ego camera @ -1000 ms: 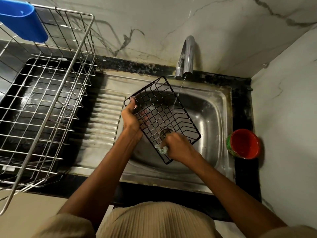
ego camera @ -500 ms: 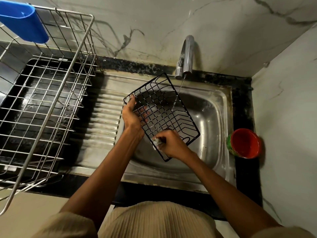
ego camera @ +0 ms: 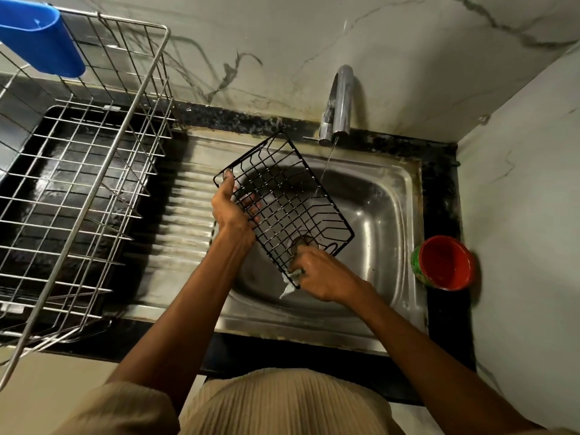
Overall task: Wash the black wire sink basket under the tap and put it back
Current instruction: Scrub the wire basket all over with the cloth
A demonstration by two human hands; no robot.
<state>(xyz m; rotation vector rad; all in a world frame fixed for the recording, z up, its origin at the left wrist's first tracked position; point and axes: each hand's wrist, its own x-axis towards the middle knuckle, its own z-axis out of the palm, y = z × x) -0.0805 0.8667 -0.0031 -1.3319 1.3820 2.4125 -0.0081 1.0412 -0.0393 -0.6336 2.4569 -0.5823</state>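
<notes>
Basket under inspection: the black wire sink basket [ego camera: 284, 199] is held tilted above the bowl of the stainless steel sink [ego camera: 386, 215], clear of the sink floor, its far edge raised toward the tap [ego camera: 340, 102].

Left hand [ego camera: 230, 215]: curled round the basket's left rim, thumb up along the corner wire, fingers showing through the mesh on the underside. Firm grip.

Right hand [ego camera: 323, 273]: at the basket's near lower corner, fingers closed on a small pale scrubbing cloth [ego camera: 290, 282] pressed against the wire. The cloth hangs out just left of the knuckles. Whether the fingers also hook the wire itself cannot be told.

Water [ego camera: 326, 164]: a thin stream falls from the tap spout, beyond the right hand, and meets the basket's far right edge.

Drain [ego camera: 303, 244]: visible through the mesh, just beyond the right hand's fingertips.

Surroundings: left of the left hand, the sink's ribbed draining board [ego camera: 185, 215]; further left, a large steel wire dish rack [ego camera: 78, 183] stands on the black counter [ego camera: 442, 189], with a blue plastic holder [ego camera: 37, 39] hung on its far rim. Right of the right hand, well apart, a red cup with a green outside [ego camera: 445, 262] stands on the counter against the marble wall [ego camera: 518, 199].
</notes>
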